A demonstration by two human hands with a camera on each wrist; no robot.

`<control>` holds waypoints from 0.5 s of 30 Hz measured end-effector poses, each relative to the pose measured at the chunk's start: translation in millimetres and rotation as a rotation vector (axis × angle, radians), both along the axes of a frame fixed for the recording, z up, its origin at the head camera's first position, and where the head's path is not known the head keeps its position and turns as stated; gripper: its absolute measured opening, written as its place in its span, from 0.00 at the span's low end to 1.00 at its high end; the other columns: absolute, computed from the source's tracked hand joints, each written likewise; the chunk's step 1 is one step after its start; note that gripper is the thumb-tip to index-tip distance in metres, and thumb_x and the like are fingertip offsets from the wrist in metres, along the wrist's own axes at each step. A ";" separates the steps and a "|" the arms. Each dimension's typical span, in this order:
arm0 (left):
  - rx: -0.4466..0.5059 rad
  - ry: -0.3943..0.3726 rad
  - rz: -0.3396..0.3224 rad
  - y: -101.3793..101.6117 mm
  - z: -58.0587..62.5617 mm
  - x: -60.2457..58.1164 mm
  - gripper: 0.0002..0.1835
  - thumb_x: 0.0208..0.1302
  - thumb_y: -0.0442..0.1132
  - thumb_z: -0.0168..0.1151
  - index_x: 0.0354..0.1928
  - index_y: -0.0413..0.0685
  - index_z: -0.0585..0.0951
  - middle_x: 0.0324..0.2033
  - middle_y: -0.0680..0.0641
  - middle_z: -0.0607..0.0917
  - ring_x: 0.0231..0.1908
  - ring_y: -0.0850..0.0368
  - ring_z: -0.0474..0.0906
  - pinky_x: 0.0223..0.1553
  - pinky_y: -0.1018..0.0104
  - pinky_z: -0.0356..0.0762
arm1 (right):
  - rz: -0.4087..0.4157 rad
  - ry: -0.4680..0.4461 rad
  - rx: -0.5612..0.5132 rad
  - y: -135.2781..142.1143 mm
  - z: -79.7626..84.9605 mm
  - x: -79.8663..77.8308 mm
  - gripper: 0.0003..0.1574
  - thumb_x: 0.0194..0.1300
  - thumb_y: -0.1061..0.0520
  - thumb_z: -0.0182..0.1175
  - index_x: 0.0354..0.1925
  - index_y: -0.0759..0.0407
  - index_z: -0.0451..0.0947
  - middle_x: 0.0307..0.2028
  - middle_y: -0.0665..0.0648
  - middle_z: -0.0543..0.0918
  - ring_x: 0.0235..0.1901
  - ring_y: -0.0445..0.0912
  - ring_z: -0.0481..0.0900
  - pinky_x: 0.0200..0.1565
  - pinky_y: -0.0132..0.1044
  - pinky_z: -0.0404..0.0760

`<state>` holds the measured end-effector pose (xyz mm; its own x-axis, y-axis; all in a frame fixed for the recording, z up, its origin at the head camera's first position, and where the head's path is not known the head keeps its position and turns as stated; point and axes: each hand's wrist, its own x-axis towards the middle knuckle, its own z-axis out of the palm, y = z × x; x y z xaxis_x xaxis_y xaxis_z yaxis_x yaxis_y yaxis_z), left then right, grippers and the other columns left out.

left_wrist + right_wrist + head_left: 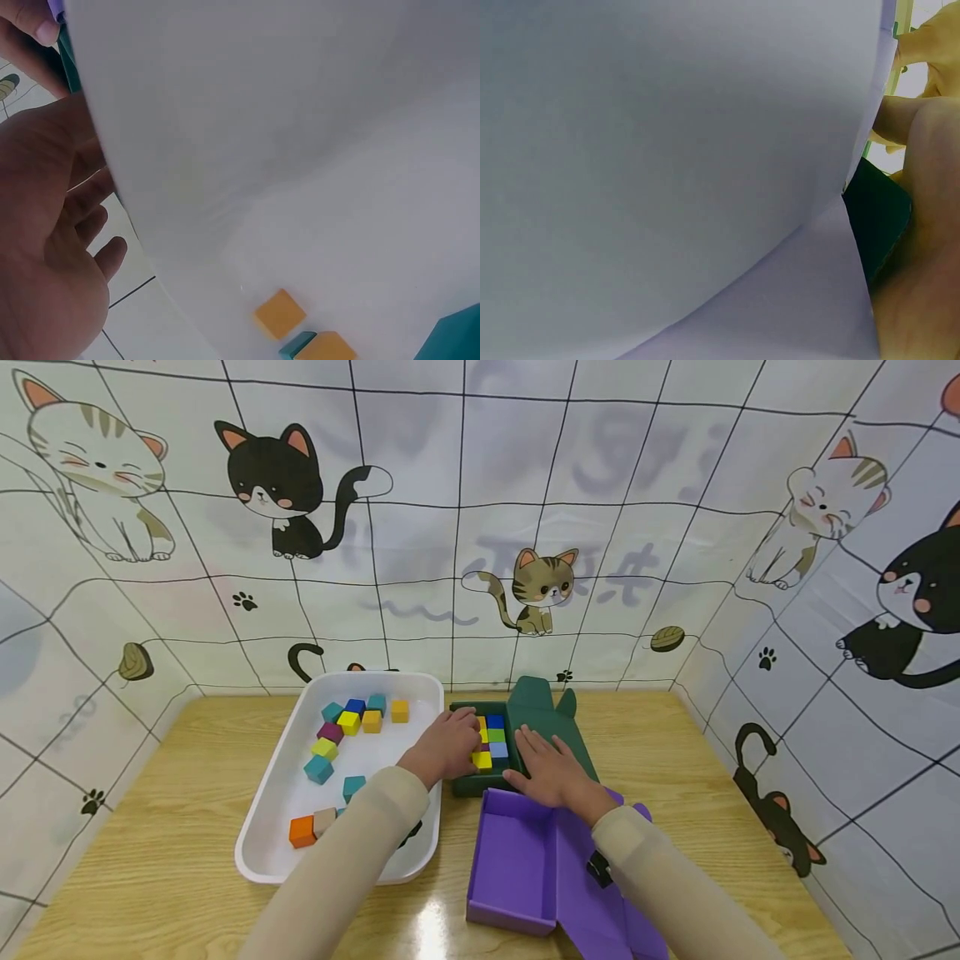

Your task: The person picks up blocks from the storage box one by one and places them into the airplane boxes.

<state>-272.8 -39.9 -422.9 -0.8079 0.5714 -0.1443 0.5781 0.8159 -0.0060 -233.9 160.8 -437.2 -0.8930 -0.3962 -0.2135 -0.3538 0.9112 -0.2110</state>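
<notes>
An open green box [468,787] holds rows of coloured cubes, among them a yellow cube [482,762] and a blue cube [495,722]. Over its left side reaches my left hand [448,745], fingertips among the cubes; whether they pinch one is hidden. In the left wrist view the outer fingers [90,225] of that hand are loosely bent, and the tray's wall covers the others. My right hand [553,772] lies with extended fingers at the box's right edge, by the green lid [558,727]. In the right wrist view a pale purple surface fills most of the picture.
A white tray [262,827] stands left of the green box, with loose cubes such as an orange cube [302,832] and a teal cube [318,769]. In front, an open purple box [517,860] sits under my right forearm. Cat-printed sheets [420,552] wall the wooden table [180,827].
</notes>
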 end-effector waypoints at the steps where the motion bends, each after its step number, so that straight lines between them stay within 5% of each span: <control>1: -0.004 0.001 0.002 0.5 0.1 -0.1 0.18 0.58 0.54 0.69 0.49 0.57 0.86 0.60 0.52 0.77 0.72 0.52 0.57 0.74 0.51 0.58 | -0.001 -0.002 0.000 -0.2 0.5 0.4 0.46 0.75 0.38 0.43 0.76 0.63 0.45 0.77 0.64 0.47 0.77 0.58 0.48 0.75 0.61 0.43; 15: -0.032 -0.009 0.050 7.7 -6.8 -3.4 0.17 0.56 0.51 0.71 0.46 0.55 0.85 0.60 0.51 0.77 0.73 0.51 0.57 0.74 0.51 0.56 | 0.007 0.006 0.002 0.2 0.6 1.4 0.46 0.75 0.37 0.43 0.76 0.64 0.45 0.77 0.63 0.47 0.77 0.57 0.48 0.75 0.61 0.44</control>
